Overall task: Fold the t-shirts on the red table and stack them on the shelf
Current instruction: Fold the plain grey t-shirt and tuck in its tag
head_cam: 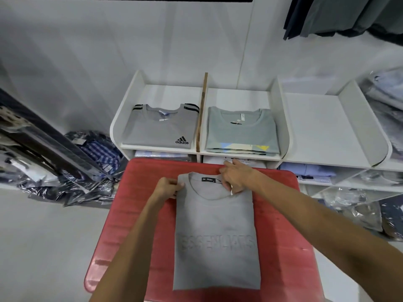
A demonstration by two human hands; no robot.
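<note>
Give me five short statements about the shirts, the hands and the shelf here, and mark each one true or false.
1. The grey t-shirt on the red table lies with its sleeves already folded in. True.
2. The left hand rests flat on the table, away from the shirt. False: it grips the shirt's left shoulder edge.
3. The right hand is at the collar. True.
4. The Adidas shirt sits in the shelf's right compartment. False: it is in the left one; the green-grey shirt stack is on the right.
5. Both shelf compartments are bare. False: each holds folded shirts.
</note>
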